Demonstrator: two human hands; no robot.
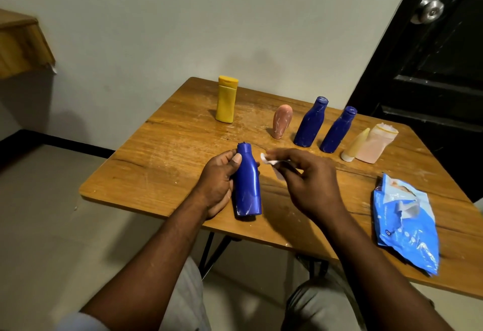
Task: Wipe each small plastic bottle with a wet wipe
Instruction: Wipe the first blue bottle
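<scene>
My left hand point(217, 184) grips a blue plastic bottle point(247, 184) upright above the near part of the wooden table point(162, 163), thumb on its neck. Just to its right, my right hand point(303, 179) pinches a small white wet wipe point(269, 161), a little apart from the bottle. Further back stand a yellow bottle point(226, 99), a small pink-brown bottle point(281, 121), two more blue bottles point(311, 122) point(338, 130), a cream tube point(356, 145) and a pale pink bottle point(376, 146).
A blue wet-wipe pack point(407, 223) lies at the table's right front. A black door with a metal knob point(430, 10) stands behind the table on the right. A wooden shelf point(21, 43) juts from the wall at left. My knees are under the table's front edge.
</scene>
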